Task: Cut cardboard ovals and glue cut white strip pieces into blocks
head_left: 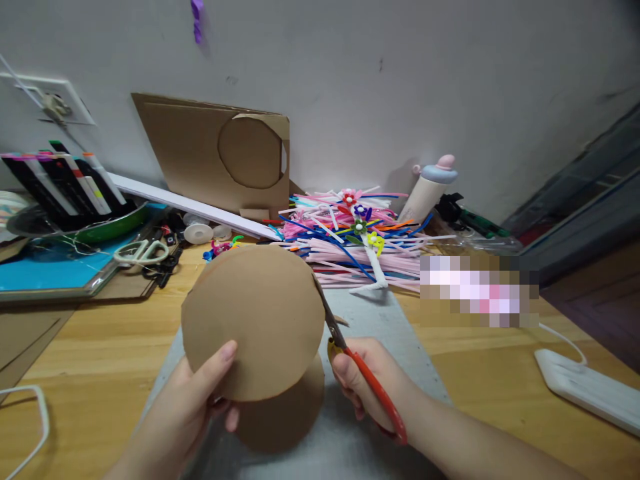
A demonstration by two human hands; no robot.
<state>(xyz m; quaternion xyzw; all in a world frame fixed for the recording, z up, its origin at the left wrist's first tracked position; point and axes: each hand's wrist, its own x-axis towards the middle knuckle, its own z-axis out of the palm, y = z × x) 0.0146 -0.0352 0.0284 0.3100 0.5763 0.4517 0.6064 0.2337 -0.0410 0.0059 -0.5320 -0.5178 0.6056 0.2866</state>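
Note:
A round piece of brown cardboard (260,320) is held up in front of me, tilted. My left hand (205,393) grips its lower left edge, the thumb pressed on the front face. In my right hand (373,380) is a pair of red-handled scissors (383,397). The dark blades lie at the disc's right edge, with a thin sliver of cardboard (342,321) beside them. Below the held disc, a second cardboard disc (285,427) rests on the grey cutting mat (390,360), partly covered.
Bundles of pipe cleaners (345,260) and a white stem with small flowers (373,257) lie behind the mat. A cardboard sheet (185,147) with a round cutout leans on the wall. Left are markers (75,187) and white-handled scissors (141,253); right, a bottle (425,190) and power strip (590,387).

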